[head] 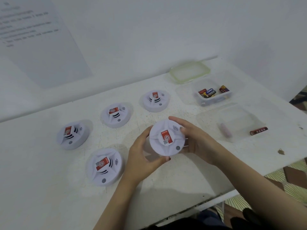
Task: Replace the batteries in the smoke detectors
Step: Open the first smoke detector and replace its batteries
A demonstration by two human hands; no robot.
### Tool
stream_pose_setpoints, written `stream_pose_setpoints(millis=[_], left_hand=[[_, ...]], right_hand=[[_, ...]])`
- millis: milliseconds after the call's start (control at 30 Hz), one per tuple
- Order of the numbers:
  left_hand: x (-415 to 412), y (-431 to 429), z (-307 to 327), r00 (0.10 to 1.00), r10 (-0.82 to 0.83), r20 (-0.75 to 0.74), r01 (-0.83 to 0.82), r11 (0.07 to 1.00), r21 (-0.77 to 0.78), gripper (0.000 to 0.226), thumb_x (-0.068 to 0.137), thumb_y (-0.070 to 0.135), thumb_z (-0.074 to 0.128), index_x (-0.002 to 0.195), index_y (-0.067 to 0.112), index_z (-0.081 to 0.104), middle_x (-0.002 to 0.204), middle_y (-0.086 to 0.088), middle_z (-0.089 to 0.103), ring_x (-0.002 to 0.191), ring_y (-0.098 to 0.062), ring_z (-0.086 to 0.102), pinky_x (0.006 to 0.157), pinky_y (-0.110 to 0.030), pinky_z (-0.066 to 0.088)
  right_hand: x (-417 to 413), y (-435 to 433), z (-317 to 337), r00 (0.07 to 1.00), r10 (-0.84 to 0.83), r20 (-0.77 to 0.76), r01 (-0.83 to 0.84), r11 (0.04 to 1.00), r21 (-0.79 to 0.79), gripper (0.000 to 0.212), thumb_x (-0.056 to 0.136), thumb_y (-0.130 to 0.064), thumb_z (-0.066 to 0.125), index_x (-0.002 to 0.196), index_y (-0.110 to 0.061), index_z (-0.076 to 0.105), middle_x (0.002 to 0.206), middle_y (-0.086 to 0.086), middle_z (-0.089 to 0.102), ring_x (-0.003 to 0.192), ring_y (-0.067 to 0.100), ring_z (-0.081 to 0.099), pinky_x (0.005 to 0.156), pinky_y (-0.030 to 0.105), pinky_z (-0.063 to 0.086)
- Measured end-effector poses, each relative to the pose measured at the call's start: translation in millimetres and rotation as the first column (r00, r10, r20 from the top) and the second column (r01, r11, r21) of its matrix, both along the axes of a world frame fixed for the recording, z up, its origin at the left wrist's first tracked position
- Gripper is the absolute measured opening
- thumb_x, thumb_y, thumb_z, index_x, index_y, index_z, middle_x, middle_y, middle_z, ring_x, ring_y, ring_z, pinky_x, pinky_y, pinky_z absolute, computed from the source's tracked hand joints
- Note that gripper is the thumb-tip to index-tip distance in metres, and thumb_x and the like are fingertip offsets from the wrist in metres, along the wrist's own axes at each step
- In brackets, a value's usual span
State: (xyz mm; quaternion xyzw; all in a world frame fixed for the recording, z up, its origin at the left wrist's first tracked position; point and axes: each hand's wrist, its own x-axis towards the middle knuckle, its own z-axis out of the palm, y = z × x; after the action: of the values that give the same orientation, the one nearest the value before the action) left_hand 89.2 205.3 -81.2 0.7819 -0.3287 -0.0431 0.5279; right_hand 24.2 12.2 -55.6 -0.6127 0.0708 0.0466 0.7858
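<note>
Both hands are up over the white speckled bench (166, 188), forearms reaching in from the near edge. The left hand (142, 156) cups the round white plastic smoke detector with the red label (167, 137) from its left and underside, thumb curled along the lower rim, fingers spread round the edge and partly hidden behind the body. The right hand (194, 140) grips the opposite side, thumb stretched over the top rim, fingers wrapped behind and out of sight. So the detector is clamped between the two hands, held just above the bench near its middle, face tilted up toward the camera.

Four more white detectors sit flat on the bench: one by the near-left (104, 166), one further left (72, 135), one behind the centre (115, 115), one toward the far edge (156, 100).

At the far right corner, a clear plastic box (214, 98) holds several batteries, labels too blurred to read, with its green-rimmed lid (190, 72) lying just behind. A dark red battery (258, 130) lies loose near the right edge, and a pale pinkish cylinder (225, 131) beside it is too soft to identify.
</note>
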Motion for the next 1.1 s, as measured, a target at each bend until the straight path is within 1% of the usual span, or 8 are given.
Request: stream_pose_setpoints(millis=[167,267,333,500,567,667,867,1100], left_hand=[[-0.7,-1.5,2.1,1.0,-0.009,0.011,0.009,1.0,0.015,0.077,0.067,0.044,0.08,0.133,0.029,0.044,0.131,0.022,0.053,0.122,-0.008,0.053,0.096,-0.018,0.046],[1.0,0.4,-3.5,1.0,-0.017,0.002,0.017,0.999,0.036,0.082,0.069,0.044,0.08,0.14,0.027,0.041,0.138,0.018,0.05,0.129,-0.01,0.049,0.103,-0.038,0.048],[2.2,1.6,-5.3,0.999,-0.039,0.004,0.039,0.999,0.027,0.083,0.07,0.041,0.08,0.142,0.029,0.04,0.142,0.017,0.048,0.132,-0.008,0.047,0.105,-0.043,0.046],[2.2,-3.3,3.0,0.995,-0.099,0.01,0.098,0.993,0.059,0.082,0.068,0.024,0.086,0.132,0.043,0.038,0.129,0.043,0.048,0.121,0.014,0.048,0.093,-0.005,0.04],[4.6,-4.4,-0.1,0.994,-0.11,-0.004,0.11,0.991,0.075,0.086,0.064,0.017,0.089,0.127,0.046,0.039,0.123,0.048,0.048,0.116,0.02,0.047,0.089,0.0,0.037],[7.1,-4.0,-5.0,0.995,-0.096,-0.033,0.098,0.993,0.071,0.091,0.061,0.021,0.091,0.13,0.047,0.038,0.126,0.044,0.049,0.119,0.014,0.049,0.092,-0.003,0.038],[5.3,-4.0,-2.9,0.999,-0.052,-0.006,0.052,0.997,0.051,0.092,0.06,0.033,0.089,0.128,0.067,0.037,0.129,0.039,0.051,0.122,0.009,0.049,0.093,-0.007,0.041],[5.3,-4.3,-3.6,0.998,-0.07,0.0,0.07,0.996,0.062,0.089,0.065,0.028,0.089,0.137,0.044,0.039,0.134,0.029,0.051,0.125,0.002,0.049,0.094,-0.008,0.04]], right_hand=[[-1.9,-1.0,-8.4,0.995,0.095,0.031,-0.095,0.995,-0.01,0.069,0.086,0.009,0.057,0.136,-0.036,0.041,0.126,-0.003,0.06,0.114,0.021,0.059,0.087,0.035,0.053],[-1.7,-1.8,-10.5,0.993,0.108,0.039,-0.108,0.994,0.001,0.074,0.084,0.01,0.059,0.138,-0.036,0.038,0.131,-0.002,0.056,0.119,0.023,0.056,0.093,0.041,0.051],[-3.1,-2.5,-12.5,0.99,0.127,0.054,-0.128,0.992,0.004,0.078,0.08,0.007,0.061,0.14,-0.036,0.035,0.135,-0.001,0.053,0.121,0.023,0.054,0.097,0.043,0.049],[-4.6,-4.4,-15.1,0.986,0.16,0.044,-0.16,0.987,0.005,0.083,0.078,0.011,0.063,0.141,-0.034,0.033,0.136,0.005,0.05,0.12,0.024,0.055,0.092,0.041,0.051],[-4.6,-4.5,-13.5,0.987,0.161,0.027,-0.16,0.987,-0.026,0.081,0.079,0.015,0.062,0.138,-0.033,0.034,0.132,0.008,0.052,0.115,0.023,0.058,0.088,0.037,0.053],[-3.5,-4.4,-12.6,0.989,0.145,0.006,-0.145,0.989,-0.034,0.079,0.078,0.017,0.061,0.134,-0.033,0.035,0.127,0.01,0.054,0.109,0.02,0.061,0.082,0.033,0.054],[0.8,-6.2,-15.8,0.987,0.158,-0.006,-0.158,0.987,-0.028,0.079,0.075,0.011,0.065,0.132,-0.035,0.036,0.129,0.013,0.051,0.115,0.029,0.056,0.084,0.041,0.054],[2.3,-7.5,-17.5,0.986,0.165,-0.015,-0.166,0.986,-0.004,0.08,0.072,0.009,0.066,0.132,-0.036,0.037,0.129,0.014,0.05,0.115,0.031,0.056,0.084,0.043,0.054]])
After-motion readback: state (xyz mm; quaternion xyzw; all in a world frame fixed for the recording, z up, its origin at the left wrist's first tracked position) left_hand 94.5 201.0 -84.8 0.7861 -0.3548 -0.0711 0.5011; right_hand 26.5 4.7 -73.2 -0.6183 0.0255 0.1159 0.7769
